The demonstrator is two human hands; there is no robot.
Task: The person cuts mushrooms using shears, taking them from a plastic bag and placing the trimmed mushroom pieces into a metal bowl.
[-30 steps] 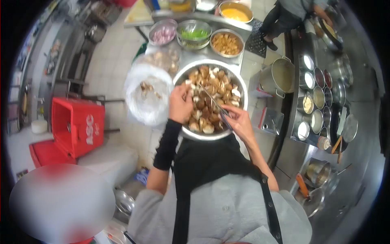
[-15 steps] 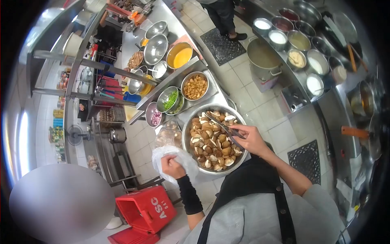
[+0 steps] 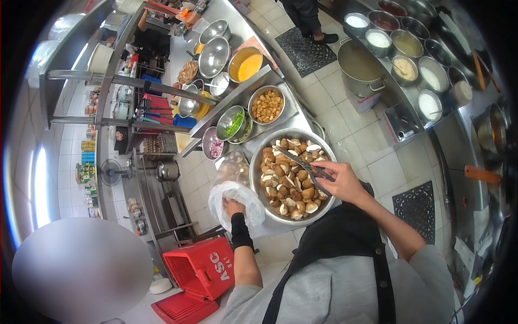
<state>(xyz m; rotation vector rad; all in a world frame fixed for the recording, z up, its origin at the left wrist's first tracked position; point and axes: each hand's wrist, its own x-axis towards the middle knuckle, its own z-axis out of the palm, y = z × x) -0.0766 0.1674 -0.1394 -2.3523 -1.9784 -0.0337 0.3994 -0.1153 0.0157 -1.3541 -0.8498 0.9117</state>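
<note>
My right hand [image 3: 342, 182] is closed around the handles of dark-handled scissors [image 3: 306, 163]. Their blades point up and left over the mushrooms [image 3: 286, 186], some whole and some cut, with pale flesh showing. A wide metal bowl [image 3: 325, 216] holds these mushrooms on the steel counter. To its left, my left hand [image 3: 233, 207] reaches into the mouth of a clear plastic bag [image 3: 220, 208]; its fingers are mostly hidden by the plastic. Brownish pieces show through the bag's far end.
Behind the bowl stand bowls of fried brown pieces [image 3: 267, 106], chopped greens [image 3: 233, 124] and chopped purple onion [image 3: 215, 148]. A red crate [image 3: 200, 267] sits low at left. At right are a large pot [image 3: 359, 67] and several containers. Another person [image 3: 305, 19] stands on a floor mat.
My left hand has gone from above the plastic bag down into its opening. My right hand keeps hold of the scissors over the bowl. The whole view has shifted slightly.
</note>
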